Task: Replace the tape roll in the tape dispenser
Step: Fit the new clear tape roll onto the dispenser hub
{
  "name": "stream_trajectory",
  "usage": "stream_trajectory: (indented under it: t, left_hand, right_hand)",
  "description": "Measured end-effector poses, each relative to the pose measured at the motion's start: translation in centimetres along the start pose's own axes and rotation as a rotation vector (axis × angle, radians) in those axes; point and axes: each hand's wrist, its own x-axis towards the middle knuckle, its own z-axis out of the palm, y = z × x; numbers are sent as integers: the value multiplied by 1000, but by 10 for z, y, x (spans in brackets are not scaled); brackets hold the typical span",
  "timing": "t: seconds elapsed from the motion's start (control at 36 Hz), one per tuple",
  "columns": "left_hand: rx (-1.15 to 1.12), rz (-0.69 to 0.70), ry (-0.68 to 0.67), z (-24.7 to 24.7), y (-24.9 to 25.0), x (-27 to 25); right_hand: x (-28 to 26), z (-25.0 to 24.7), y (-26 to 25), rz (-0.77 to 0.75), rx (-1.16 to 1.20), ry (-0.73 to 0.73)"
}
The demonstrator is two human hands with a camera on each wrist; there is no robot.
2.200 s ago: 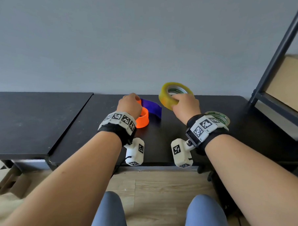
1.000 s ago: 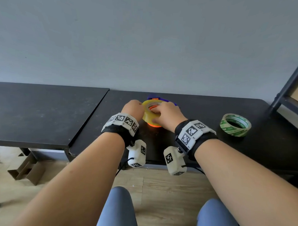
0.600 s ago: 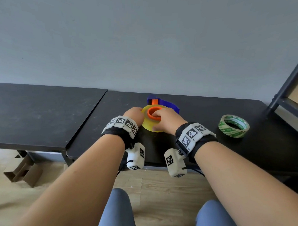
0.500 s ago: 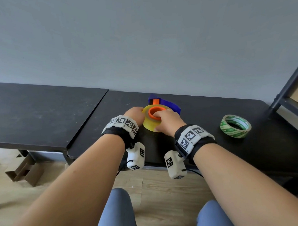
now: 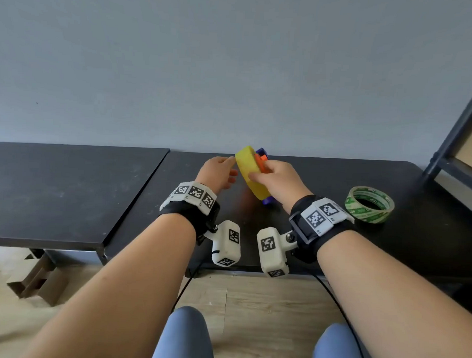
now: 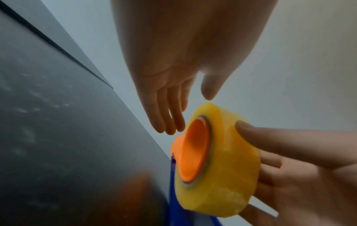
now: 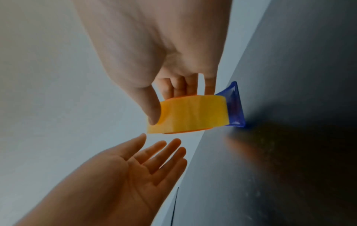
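Right hand (image 5: 277, 178) has a narrow grip on the yellow tape roll (image 5: 250, 172), thumb on its outer band and fingers behind, with the roll on the dispenser's (image 7: 234, 107) orange hub (image 6: 195, 150), tilted on edge just above the counter (image 5: 321, 236). Left hand (image 5: 216, 174) waits open, fingers straight, just beside the roll. Best now: steady the dispenser, check the roll sits fully on the hub, then find the tape's loose end.

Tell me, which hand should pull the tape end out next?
Probably the left hand: it is open and free beside the yellow roll. The right hand is busy gripping the roll on the dispenser.
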Motion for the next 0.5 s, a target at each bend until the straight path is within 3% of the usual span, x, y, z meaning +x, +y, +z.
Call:
stream_trajectory:
  t: [0.25, 0.5]
  left_hand:
    - [-157, 53, -54, 25, 13, 0]
    - [-179, 45, -81, 37, 19, 1]
  right_hand:
    - [-7, -15, 13, 125, 290, -14]
    - [-3, -25, 15, 203, 269, -32]
